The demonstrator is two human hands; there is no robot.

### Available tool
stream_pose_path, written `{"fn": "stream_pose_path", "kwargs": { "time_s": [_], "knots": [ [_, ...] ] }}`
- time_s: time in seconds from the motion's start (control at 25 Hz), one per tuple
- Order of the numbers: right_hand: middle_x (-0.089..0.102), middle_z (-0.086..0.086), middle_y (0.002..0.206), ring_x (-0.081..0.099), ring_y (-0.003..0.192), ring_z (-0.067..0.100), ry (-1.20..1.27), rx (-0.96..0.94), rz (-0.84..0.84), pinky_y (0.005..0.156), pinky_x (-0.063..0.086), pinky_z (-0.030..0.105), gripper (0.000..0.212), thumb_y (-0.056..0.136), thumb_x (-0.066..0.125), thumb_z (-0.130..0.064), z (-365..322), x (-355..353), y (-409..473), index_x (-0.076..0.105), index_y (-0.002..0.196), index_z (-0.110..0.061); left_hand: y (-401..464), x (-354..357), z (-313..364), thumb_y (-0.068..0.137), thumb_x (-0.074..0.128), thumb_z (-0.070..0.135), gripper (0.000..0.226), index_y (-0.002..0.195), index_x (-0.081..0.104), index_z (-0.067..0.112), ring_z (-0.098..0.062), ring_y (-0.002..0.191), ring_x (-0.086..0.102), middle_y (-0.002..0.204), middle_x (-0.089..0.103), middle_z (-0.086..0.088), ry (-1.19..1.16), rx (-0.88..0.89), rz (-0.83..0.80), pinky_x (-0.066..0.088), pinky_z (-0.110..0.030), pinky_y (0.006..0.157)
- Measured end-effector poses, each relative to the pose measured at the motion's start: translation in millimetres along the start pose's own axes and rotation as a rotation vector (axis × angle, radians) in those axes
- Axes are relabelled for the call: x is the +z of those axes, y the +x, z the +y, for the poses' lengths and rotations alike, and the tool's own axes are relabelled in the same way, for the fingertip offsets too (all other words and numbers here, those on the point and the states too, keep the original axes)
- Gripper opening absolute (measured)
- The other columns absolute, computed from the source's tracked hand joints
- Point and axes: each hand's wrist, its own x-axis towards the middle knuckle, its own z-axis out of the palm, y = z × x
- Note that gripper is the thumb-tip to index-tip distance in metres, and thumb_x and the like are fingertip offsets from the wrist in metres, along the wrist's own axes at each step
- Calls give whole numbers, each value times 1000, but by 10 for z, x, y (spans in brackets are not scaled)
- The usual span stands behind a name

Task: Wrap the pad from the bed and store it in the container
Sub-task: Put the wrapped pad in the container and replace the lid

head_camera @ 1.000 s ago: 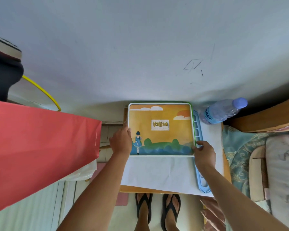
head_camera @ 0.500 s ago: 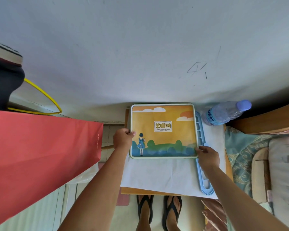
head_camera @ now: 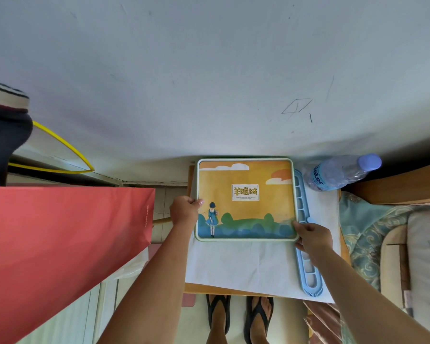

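Note:
A flat square pad [head_camera: 246, 199] with an orange sky, green hills and a small blue figure printed on it lies on a sheet of white paper [head_camera: 241, 264] spread over a small wooden table. My left hand [head_camera: 185, 211] grips the pad's left edge, thumb on top. My right hand [head_camera: 313, 235] holds its near right corner. A large red paper bag [head_camera: 60, 244] stands at the left, its opening out of sight.
A light blue slotted plastic strip [head_camera: 308, 269] lies along the pad's right side under my right hand. A water bottle [head_camera: 340, 172] lies at the table's far right. The bed with patterned bedding [head_camera: 372, 232] is to the right, a white wall behind. My sandalled feet [head_camera: 238, 316] are below.
Both hands went from resting flat at the pad's near edge to gripping its sides. The pad's near edge has come slightly toward me and the view has tilted down a little.

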Motion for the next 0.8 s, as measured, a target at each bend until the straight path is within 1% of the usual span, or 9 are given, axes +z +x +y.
{"fn": "stream_pose_path", "kwargs": {
  "time_s": [0.12,0.24,0.36,0.4,0.48,0.56,0.64,0.72,0.8],
  "knots": [
    [65,12,69,67,77,36,-32,-9,57,83,57,54,24,84,68,-28,-4,32,-8,63,63,-18,5,49,11,85,69,20,29,84,68,-9,-31,80,63,93,72,-26,61,12,36,38,-26,67],
    [68,15,77,67,84,39,-84,-18,83,84,57,52,20,85,67,-29,-7,44,-20,66,71,-15,32,48,20,85,69,19,27,82,68,-8,-23,71,55,89,72,-25,94,26,32,38,-27,65],
    [65,14,74,63,78,33,-73,-63,-18,87,55,50,25,88,63,-27,18,-29,-44,68,81,-4,-17,33,-19,92,59,22,27,89,63,-5,-22,73,52,88,67,-22,144,101,-12,36,-28,64],
    [64,13,73,61,75,31,-78,-98,-48,84,54,49,28,90,61,-28,30,-50,-56,68,84,-1,-51,47,-62,94,54,24,28,93,60,-3,-22,73,51,87,64,-19,150,140,-18,35,-28,63],
    [63,13,75,58,72,28,-167,-190,-47,71,52,43,38,93,50,-39,11,-34,-97,65,78,-7,-91,86,-139,98,44,30,34,95,58,-1,-22,73,52,83,57,-12,125,199,8,35,-28,60],
    [64,16,81,56,75,31,-239,-267,43,65,44,38,51,97,31,-48,-56,60,-134,60,74,-13,-86,142,-174,99,34,38,47,88,58,0,-30,72,55,75,55,-10,74,190,82,33,-27,56],
    [66,25,102,59,93,40,-248,-272,191,79,46,42,61,99,17,-45,-150,191,-73,64,97,-5,-35,235,-149,101,26,40,55,86,60,-1,-36,78,61,78,61,-17,45,147,196,35,-28,57],
    [63,29,115,59,105,42,-261,-212,306,90,46,46,66,100,12,-42,-242,280,46,60,112,2,18,328,-107,101,23,38,57,89,62,-1,-35,81,63,87,67,-18,70,116,318,37,-29,59],
    [63,31,114,60,104,43,-296,-160,361,89,47,48,68,100,12,-41,-244,341,207,60,112,5,83,418,-133,102,21,36,57,89,64,0,-33,75,64,84,70,-17,112,104,395,38,-29,55]
  ]
}}
